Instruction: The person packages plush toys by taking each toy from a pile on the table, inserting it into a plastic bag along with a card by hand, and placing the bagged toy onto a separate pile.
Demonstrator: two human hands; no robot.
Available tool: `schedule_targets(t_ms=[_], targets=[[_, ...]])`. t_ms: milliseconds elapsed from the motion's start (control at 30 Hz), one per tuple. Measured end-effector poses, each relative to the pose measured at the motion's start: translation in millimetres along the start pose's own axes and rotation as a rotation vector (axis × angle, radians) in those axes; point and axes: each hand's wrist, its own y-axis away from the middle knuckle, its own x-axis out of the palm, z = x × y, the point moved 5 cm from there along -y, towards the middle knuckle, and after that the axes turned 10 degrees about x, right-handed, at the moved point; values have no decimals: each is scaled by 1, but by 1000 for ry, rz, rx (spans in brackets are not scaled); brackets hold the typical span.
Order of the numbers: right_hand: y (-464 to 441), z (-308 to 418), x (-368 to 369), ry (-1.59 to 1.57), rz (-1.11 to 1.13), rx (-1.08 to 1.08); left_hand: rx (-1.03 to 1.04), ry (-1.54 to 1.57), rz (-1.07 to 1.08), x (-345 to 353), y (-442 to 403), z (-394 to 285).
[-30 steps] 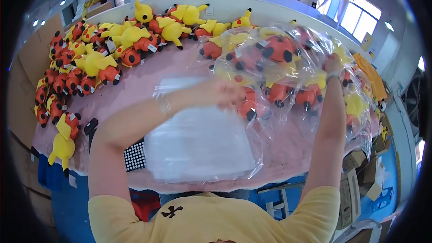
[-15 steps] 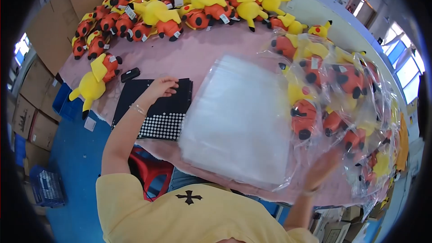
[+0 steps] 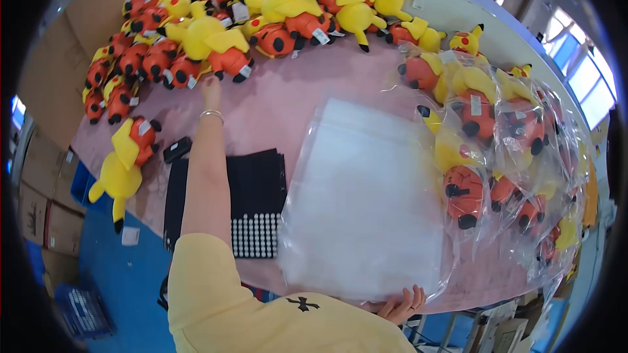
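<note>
My left hand [image 3: 210, 90] reaches across the table to the front of the plush pile. It meets the edge of a yellow-and-red plush toy [image 3: 208, 42] there, and its fingertips are hard to make out. My right hand [image 3: 404, 305] is at the near edge of a stack of clear plastic bags [image 3: 363, 202], fingers apart and slightly bent, with nothing visible in them. Under my left forearm lies a black sheet [image 3: 255, 180] bearing rows of white round stickers [image 3: 255, 235].
Bagged plush toys [image 3: 474, 114] cover the table's right side. On the left are a single plush toy [image 3: 121, 170] and a small black object [image 3: 176, 150]. Cardboard boxes [image 3: 46, 176] and a blue crate [image 3: 84, 310] stand beyond the pink-covered table [image 3: 261, 98].
My left hand has gone forward from above the black sheet to the plush pile. My right hand has moved left from beside the bagged toys to the near edge of the plastic bags.
</note>
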Motion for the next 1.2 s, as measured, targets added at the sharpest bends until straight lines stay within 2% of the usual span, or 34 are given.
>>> schedule_targets(t_ms=[200, 433, 533, 600, 633, 767, 800, 867, 900, 967, 1000, 1033, 1067, 1100, 1200], targets=[[-9, 0, -1, 47, 80, 59, -62, -108, -12, 11, -72, 9], [-14, -1, 5, 97, 110, 53, 105, 238, 1, 10, -64, -32], [-16, 1, 6, 74, 63, 29, 157, 456, 104, -16, -42, -67], [-8, -6, -4, 41, 34, 10, 170, 579, 208, -50, 19, -111], [-2, -12, -12, 16, 21, -1, 166, 630, 278, -70, 78, -134], [5, -23, -25, 6, -16, -48, 37, 859, 387, -125, 218, -130], [8, -24, -30, 8, -13, -66, 123, 906, 474, -136, 273, -147], [2, -29, -41, -40, 44, -60, -188, 867, 388, -150, 377, -149], [-5, -27, -42, -92, 102, -47, -198, 842, 559, -150, 408, -133], [-20, -16, -40, -647, 354, 138, -385, 812, 569, -151, 496, -147], [-22, -13, -63, -647, 364, 137, -394, 766, 650, -159, 546, -145], [-22, -4, -77, -1248, 637, 348, -404, 715, 737, -166, 587, -138], [-16, 4, -85, -1851, 900, 572, -539, 863, 818, -162, 619, -118], [-11, -4, -87, -1852, 902, 581, -544, 857, 816, -163, 630, -102], [4, -32, -71, -1387, 1083, 274, -420, 779, 1025, -164, 648, -67]])
